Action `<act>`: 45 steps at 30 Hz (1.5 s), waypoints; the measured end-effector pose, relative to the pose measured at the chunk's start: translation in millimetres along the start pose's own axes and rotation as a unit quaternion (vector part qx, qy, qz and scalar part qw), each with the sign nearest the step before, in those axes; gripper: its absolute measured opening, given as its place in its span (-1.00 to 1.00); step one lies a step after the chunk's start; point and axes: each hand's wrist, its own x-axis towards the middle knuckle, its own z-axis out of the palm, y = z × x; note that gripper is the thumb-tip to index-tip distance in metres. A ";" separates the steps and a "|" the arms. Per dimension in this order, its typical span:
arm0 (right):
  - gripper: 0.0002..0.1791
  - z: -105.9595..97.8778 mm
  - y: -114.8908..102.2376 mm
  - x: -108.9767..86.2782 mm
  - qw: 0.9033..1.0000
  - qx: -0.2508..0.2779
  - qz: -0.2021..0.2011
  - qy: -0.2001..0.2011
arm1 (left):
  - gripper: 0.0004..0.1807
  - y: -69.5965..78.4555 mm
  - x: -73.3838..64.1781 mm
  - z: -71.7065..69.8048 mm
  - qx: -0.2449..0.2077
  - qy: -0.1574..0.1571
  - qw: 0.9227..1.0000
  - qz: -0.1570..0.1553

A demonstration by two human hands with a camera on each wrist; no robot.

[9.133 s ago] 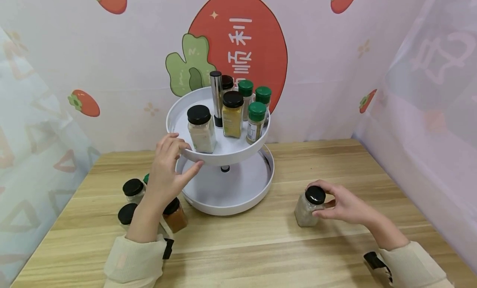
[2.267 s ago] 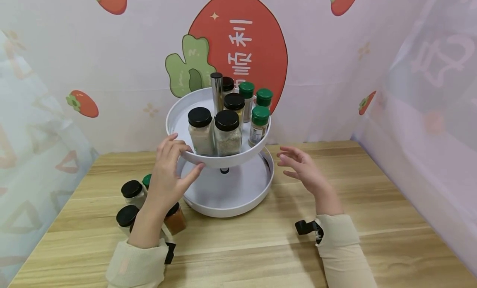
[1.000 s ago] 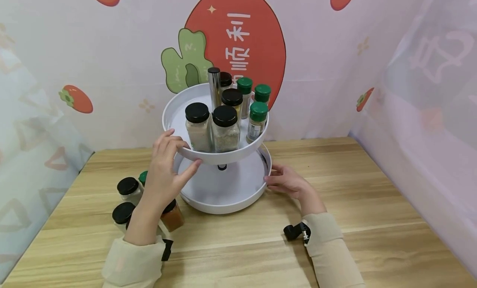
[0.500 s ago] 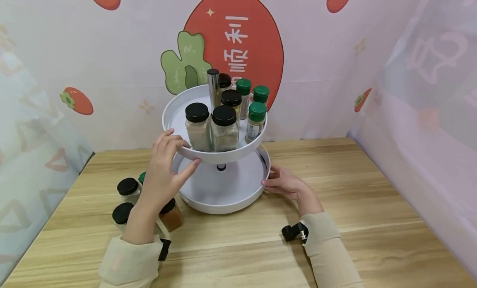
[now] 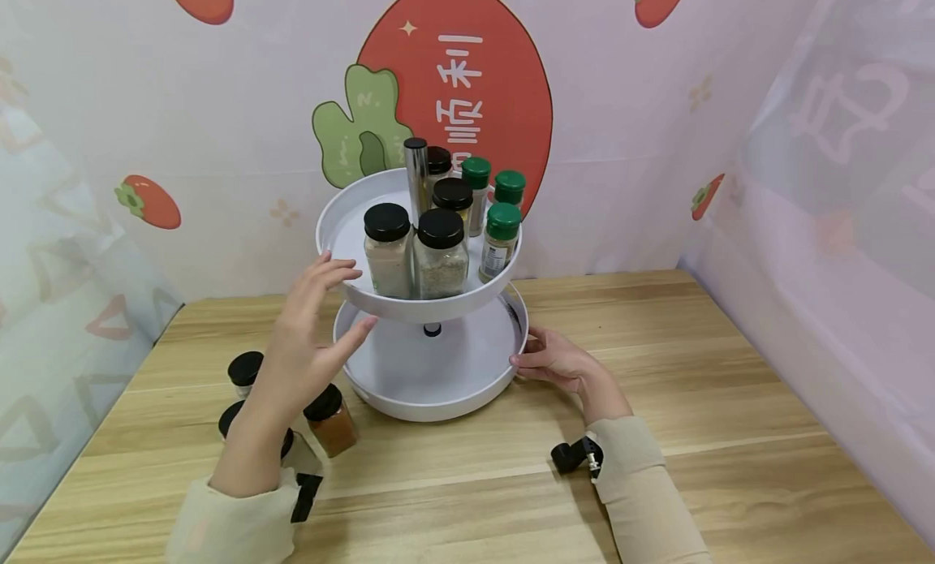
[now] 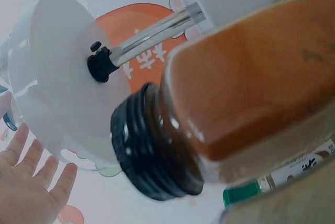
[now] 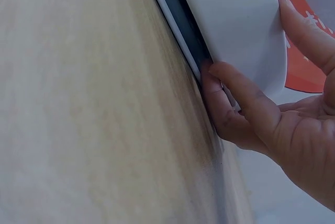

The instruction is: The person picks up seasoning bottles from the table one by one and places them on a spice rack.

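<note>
A white two-tier turntable rack (image 5: 431,411) stands mid-table. On its upper tray (image 5: 409,308) are a black-lidded jar of pale powder (image 5: 389,268), a black-lidded jar of grainy seasoning (image 5: 442,270), and several more spice jars, some green-capped like the front one (image 5: 498,251). My left hand (image 5: 295,357) is just left of the upper tray, its fingers spread and holding nothing; they show apart in the left wrist view. My right hand (image 5: 566,365) grips the lower tray's right rim, thumb on the wall; in the right wrist view its fingers (image 7: 246,98) curl at the base.
Left of the rack stands a black-lidded jar of orange-brown spice (image 5: 333,432). More black-lidded jars, one with its lid (image 5: 244,368) showing, are partly behind my left forearm. The lower tray holds nothing. A printed cloth (image 5: 621,126) hangs behind the table.
My right hand has put the grainy-seasoning jar on the upper tray, then moved to the lower tray's rim. My left hand has just let go of the upper rim and drawn back left.
</note>
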 end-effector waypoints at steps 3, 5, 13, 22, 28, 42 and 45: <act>-0.10 0.3 1.0 -0.2 1.000 -0.002 0.001 -0.001 | -0.43 2.0 -3.4 -6.6 -0.004 -0.003 1.000 -0.008; -0.09 0.7 1.7 0.0 1.000 -0.003 0.001 -0.002 | -0.43 3.2 -7.4 -12.7 -0.006 -0.005 1.000 -0.018; -0.09 2.7 1.7 2.1 1.000 0.003 0.003 -0.002 | -0.52 2.9 -28.4 -47.3 -0.010 0.035 0.998 -0.052; -0.06 2.0 0.9 2.0 1.000 0.003 0.003 0.005 | -0.64 -22.3 -51.5 -85.3 -0.031 0.054 0.994 -0.086; -0.08 0.5 3.9 1.6 1.000 0.003 0.002 0.005 | -0.61 -48.9 -68.7 -98.3 0.012 -0.002 0.986 -0.164; -0.08 -0.2 3.0 -0.4 1.000 -0.001 0.002 0.005 | -0.47 -105.9 -81.4 -112.8 0.051 -0.163 0.967 -0.188; -0.08 -0.3 1.6 -2.2 1.000 0.004 0.001 0.006 | -0.43 -112.8 -80.3 -116.3 0.070 -0.184 0.961 -0.194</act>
